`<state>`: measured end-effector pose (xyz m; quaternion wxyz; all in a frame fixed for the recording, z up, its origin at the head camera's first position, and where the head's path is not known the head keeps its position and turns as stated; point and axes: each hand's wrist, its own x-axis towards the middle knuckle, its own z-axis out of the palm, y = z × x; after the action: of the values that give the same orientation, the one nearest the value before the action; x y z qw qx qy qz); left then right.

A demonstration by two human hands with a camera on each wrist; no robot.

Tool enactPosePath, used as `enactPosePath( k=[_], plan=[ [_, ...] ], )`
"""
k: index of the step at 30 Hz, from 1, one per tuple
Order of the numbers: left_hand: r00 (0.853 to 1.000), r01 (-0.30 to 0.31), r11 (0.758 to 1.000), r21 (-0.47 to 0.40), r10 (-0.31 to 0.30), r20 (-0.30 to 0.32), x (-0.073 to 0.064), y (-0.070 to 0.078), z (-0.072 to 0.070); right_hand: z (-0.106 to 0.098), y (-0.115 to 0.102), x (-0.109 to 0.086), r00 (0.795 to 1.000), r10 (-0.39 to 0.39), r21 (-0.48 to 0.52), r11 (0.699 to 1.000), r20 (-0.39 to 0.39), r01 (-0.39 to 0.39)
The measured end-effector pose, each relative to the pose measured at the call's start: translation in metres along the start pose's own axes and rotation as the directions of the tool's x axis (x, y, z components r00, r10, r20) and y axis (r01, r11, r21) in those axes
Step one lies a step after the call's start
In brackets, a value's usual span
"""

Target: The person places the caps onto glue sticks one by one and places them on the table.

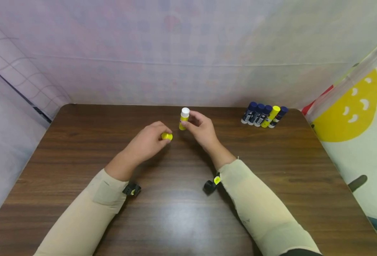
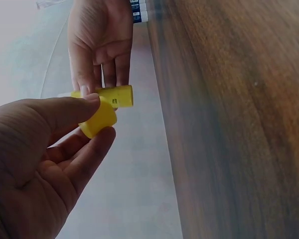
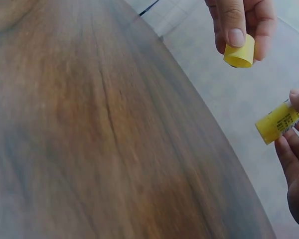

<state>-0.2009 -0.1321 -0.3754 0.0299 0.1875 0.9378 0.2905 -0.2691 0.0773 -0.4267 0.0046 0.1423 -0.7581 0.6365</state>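
Observation:
In the head view my right hand (image 1: 203,129) pinches a yellow glue stick (image 1: 183,122) upright between thumb and fingers, its white top bare. My left hand (image 1: 148,140) holds the glue stick's yellow cap (image 1: 167,136) between thumb and fingertips, a short way to the left and nearer to me. The right wrist view shows the hollow end of the cap (image 3: 241,54) and the printed side of the glue stick (image 3: 280,122), apart from each other. Seen from the left wrist, the cap (image 2: 100,119) overlaps the glue stick (image 2: 120,95) behind it.
At the back right of the brown wooden table (image 1: 172,213) stands a row of several glue sticks, mostly with dark blue caps (image 1: 255,113), one all yellow (image 1: 271,116). A pale cloth (image 1: 175,53) hangs along the table's back edge.

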Motion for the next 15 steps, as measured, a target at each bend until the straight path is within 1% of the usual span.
enactPosePath(
  k=[3,8,15],
  plan=[
    [1.000,-0.008,1.000,0.000,0.008,-0.025,0.000,0.001,-0.001,-0.005,0.000,-0.001,1.000,0.008,0.001,1.000,-0.007,-0.008],
    [0.998,0.001,1.000,-0.011,-0.002,-0.058,0.000,0.002,-0.001,-0.012,0.000,-0.004,1.000,0.011,-0.002,1.000,-0.010,-0.011],
    [0.993,0.021,0.998,-0.066,-0.029,-0.118,-0.001,0.004,-0.002,-0.019,-0.005,-0.006,1.000,-0.009,0.018,1.000,-0.007,0.009]
  ],
)
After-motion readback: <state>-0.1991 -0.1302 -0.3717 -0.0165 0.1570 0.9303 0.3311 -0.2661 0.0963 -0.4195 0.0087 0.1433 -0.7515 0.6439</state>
